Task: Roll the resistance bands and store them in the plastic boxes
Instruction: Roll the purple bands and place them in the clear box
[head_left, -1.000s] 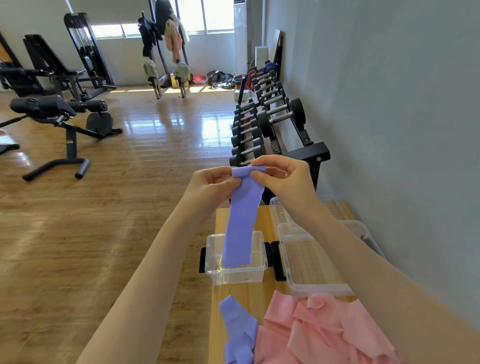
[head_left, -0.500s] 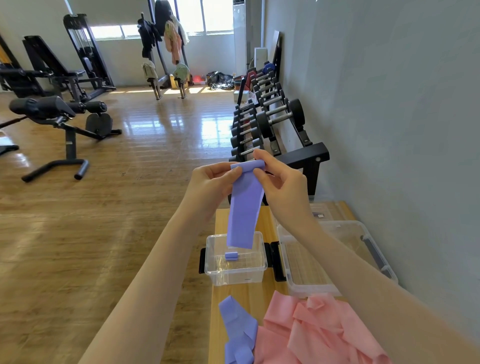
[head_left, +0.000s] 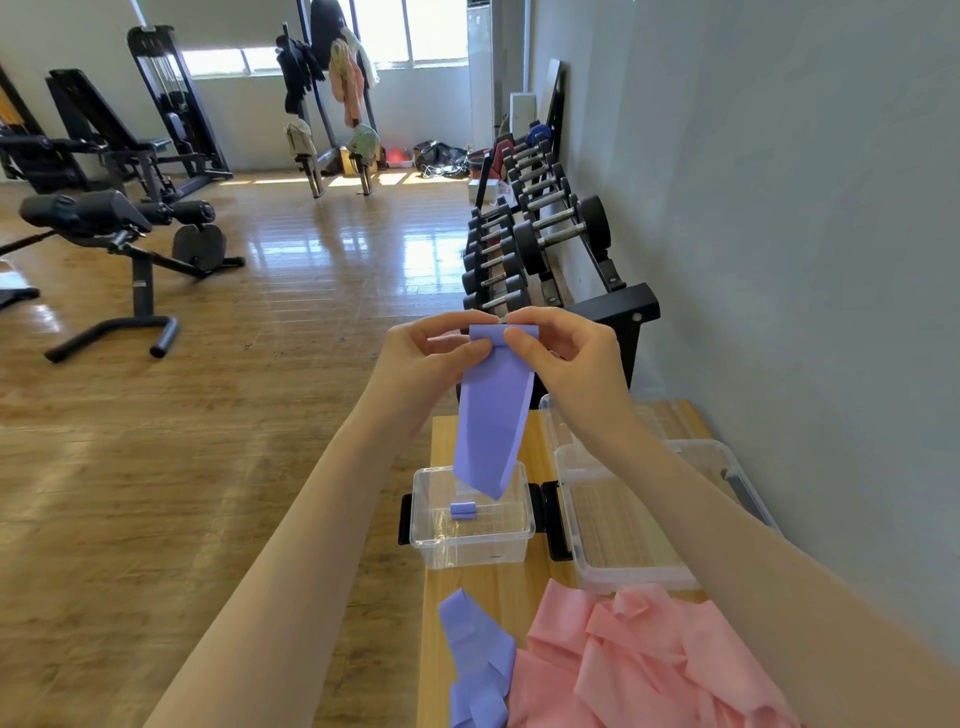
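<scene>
A purple resistance band (head_left: 493, 415) is pinched tight at its rolled top edge by the left hand (head_left: 426, 358) and right hand (head_left: 566, 353), held up above the small clear box (head_left: 470, 540), where a little rolled purple band (head_left: 462, 510) is already sat, pink bands (head_left: 639, 660) heaped just nearer.

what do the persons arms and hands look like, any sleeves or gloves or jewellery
Both forearms are bare right up to the bottom edge of the picture, with no sleeve showing. The left hand and right hand wear no gloves. No watch, bracelet or ring is visible on either side. The fingernails look short and plain.
</scene>
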